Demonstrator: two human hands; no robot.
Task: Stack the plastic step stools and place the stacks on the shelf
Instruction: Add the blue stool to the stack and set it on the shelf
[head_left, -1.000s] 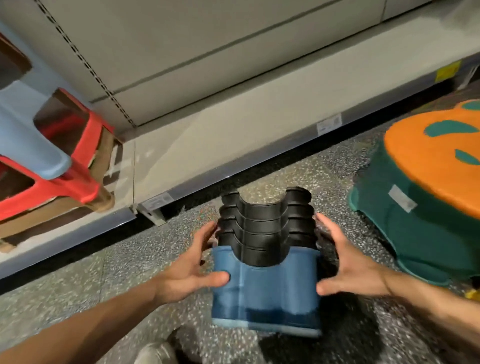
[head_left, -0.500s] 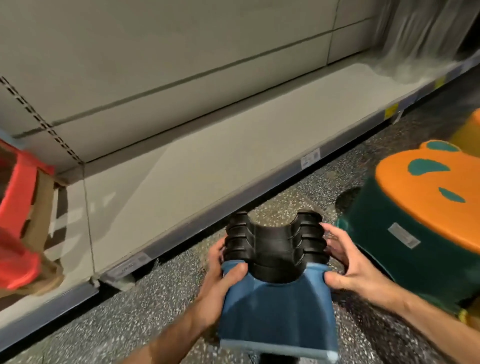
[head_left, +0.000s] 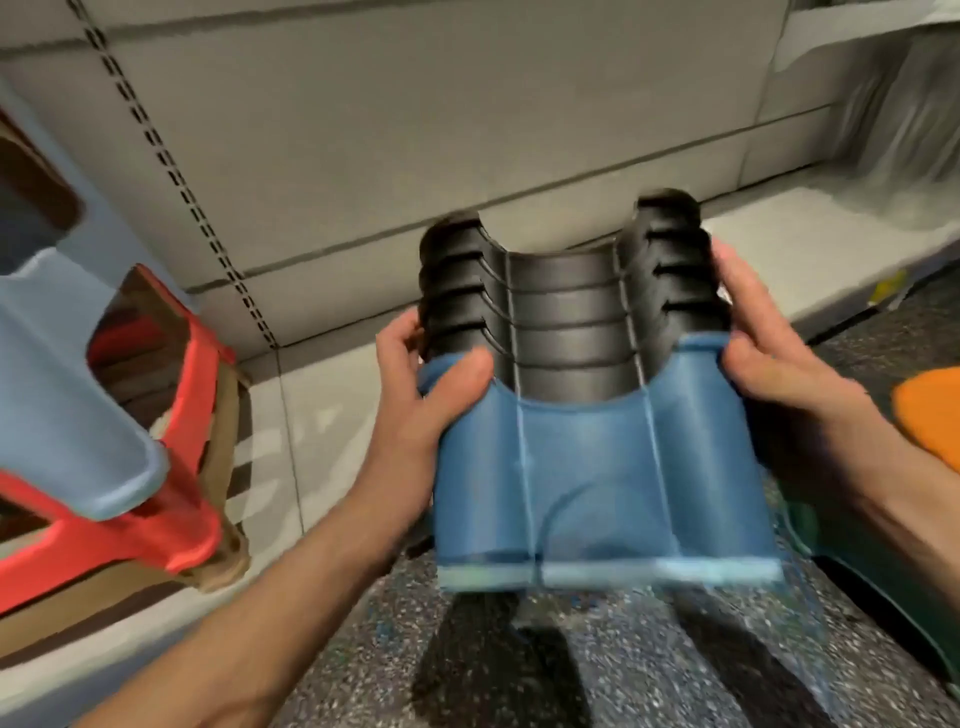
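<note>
Stools nested into one stack, a blue one outermost with several black ones projecting from it, are held on their side in the air, above the speckled floor and in front of the low shelf. I judge the step in hand to be carrying this stack to the shelf. To do it well, I would keep both palms pressing inward so the nested pieces do not slide apart, bring the stack over the bare shelf board to the right of the red and light-blue stools already lying there, and set it down well behind the front edge before letting go. My left hand clasps the stack's left side, thumb laid across the blue face, fingers curled behind onto the black rims. My right hand clasps the opposite side, fingers spread along the black edges, thumb at the blue corner. Both forearms reach forward from below, converging on the stack. An orange-topped green stool sits at the right edge, apart from the stack.
</note>
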